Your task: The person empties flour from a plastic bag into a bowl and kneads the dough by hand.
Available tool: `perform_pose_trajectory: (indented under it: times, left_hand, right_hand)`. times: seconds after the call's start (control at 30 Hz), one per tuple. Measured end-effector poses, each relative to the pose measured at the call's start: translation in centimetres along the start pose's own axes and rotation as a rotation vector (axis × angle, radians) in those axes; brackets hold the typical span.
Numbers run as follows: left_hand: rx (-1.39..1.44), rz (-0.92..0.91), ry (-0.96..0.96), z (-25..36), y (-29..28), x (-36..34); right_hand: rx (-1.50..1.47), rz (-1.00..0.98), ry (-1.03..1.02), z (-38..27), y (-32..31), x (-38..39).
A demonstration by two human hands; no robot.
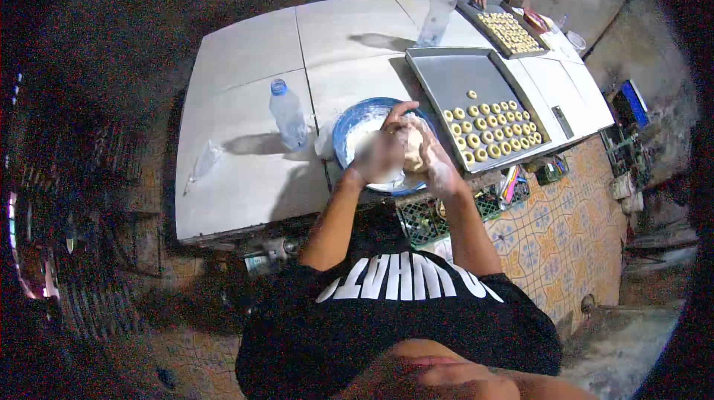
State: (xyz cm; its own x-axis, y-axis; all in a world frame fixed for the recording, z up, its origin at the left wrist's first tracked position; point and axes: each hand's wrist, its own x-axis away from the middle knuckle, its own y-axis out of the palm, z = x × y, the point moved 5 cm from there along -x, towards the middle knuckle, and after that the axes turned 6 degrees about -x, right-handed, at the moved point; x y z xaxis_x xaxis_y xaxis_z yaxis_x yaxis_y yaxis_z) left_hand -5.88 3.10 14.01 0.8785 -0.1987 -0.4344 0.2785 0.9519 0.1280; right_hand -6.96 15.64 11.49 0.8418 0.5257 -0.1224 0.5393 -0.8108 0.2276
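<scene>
Over a blue-rimmed bowl point(343, 126) with white flour inside, I hold a pale lump of dough point(412, 148) between both palms. My left hand point(378, 158) curls round its left side, part of it blurred. On the other side, my right hand point(439, 165), dusted white, presses against the dough with bent fingers. To the right of the bowl lies a grey metal tray point(454, 72), its near half lined with rows of small ring-shaped dough pieces point(494, 132). One ring sits apart, farther up the tray.
A clear plastic bottle point(288, 117) stands left of the bowl, near a crumpled plastic bag point(206, 160). Another bottle point(437, 13) is behind the tray. At the far right, a person's hand point(478, 0) touches a second filled tray point(513, 32). Green crates point(418, 223) sit below the table's near edge.
</scene>
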Motion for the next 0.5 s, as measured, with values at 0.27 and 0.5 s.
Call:
perform_pose_trajectory:
  times: [0.27,0.5]
  left_hand:
    - [-0.544,0.171,0.07,-2.5,-0.3,0.0]
    - [-0.34,0.349,0.028,-2.8,-1.6,2.2]
  right_hand:
    - [-0.037,0.298,-0.078,12.6,-5.3,-4.8]
    - [-0.915,-0.007,0.262,4.9,1.6,-1.7]
